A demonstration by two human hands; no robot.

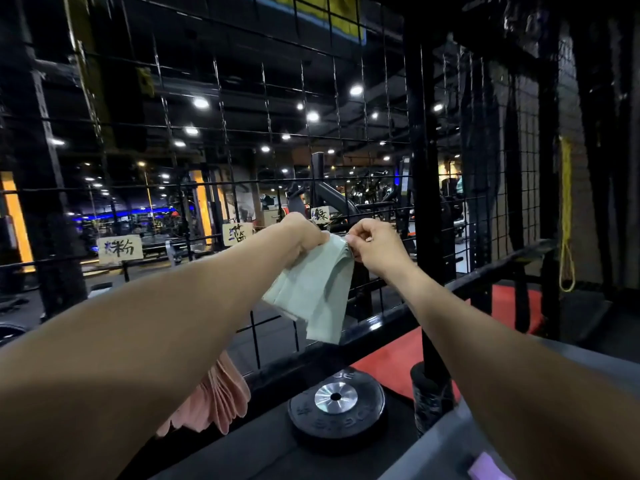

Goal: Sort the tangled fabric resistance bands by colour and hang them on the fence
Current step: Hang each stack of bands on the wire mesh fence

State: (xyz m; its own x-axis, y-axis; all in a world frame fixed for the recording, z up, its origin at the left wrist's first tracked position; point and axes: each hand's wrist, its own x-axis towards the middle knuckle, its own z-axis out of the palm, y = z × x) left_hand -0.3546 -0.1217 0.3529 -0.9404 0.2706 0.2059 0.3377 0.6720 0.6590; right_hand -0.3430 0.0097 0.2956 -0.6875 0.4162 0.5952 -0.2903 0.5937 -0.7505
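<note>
Pale green fabric bands (311, 289) hang in folds against the black wire fence (221, 133), just below a small cardboard label (320, 214). My left hand (304, 233) grips their top left edge. My right hand (372, 242) pinches their top right corner at a fence wire. Pink bands (214, 400) hang lower left, partly hidden behind my left forearm. Two more cardboard labels (119, 249) (237, 233) are fixed on the fence to the left.
A black weight plate (336, 407) lies on the dark surface below the fence. A foam-wrapped black post (431, 396) stands beside it, with a red mat (391, 365) behind. A yellow rope (566, 216) hangs at right. A purple item (488, 467) shows at the bottom edge.
</note>
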